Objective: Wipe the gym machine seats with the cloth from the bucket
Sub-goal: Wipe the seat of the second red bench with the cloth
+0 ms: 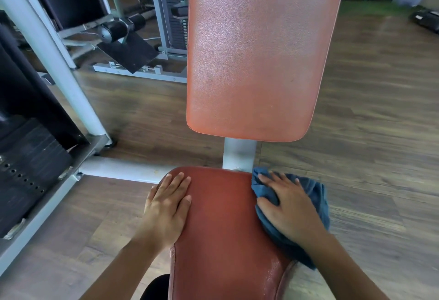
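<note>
The red vinyl seat pad [221, 223] serves as the landmark. On its right edge, the right hand [288, 207] presses flat with fingers spread on a bunched blue cloth [316, 195], which drapes partly over the pad's side. On the pad's left edge the left hand [166, 207] lies flat, fingers together, bracing and holding nothing. Beyond the seat pad rises the orange backrest [259, 50] on a grey post [238, 154]. Wet streaks glisten on the seat pad's near right corner, so the cloth seems damp: soft, limp, light, likely to slide easily on slick vinyl. It is best controlled by a broad palm over its bunched middle rather than a fingertip pinch. No bucket is in view.
</note>
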A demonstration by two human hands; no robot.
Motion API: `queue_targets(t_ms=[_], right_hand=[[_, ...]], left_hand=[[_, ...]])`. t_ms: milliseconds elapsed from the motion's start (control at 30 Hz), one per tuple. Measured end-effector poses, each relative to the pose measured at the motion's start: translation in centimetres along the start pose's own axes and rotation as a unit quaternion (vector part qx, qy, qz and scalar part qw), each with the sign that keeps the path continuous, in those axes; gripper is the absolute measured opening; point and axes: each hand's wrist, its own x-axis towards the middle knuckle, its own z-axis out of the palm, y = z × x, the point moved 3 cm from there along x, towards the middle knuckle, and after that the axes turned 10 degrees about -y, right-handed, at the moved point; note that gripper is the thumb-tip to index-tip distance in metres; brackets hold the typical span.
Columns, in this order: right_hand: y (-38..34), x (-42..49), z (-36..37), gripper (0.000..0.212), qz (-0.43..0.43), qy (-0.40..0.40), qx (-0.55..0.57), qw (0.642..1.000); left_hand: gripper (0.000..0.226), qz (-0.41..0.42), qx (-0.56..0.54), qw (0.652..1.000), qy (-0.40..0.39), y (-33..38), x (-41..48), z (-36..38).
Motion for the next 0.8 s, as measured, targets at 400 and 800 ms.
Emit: queue_targets(t_ms=[400, 800], right_hand=[[-0.2, -1.6, -0.2, 0.064, -0.020, -0.009, 0.049, 0.999], [-9.9, -0.8, 3.5, 0.075, -0.117, -0.087, 0.029, 0.989]], left_hand=[[0.076, -0.001, 0.001, 1.000, -0.013, 0.0, 0.0, -0.1], [0.038, -0.043, -0.193, 0.980, -0.021, 0.0, 0.1, -3.5]])
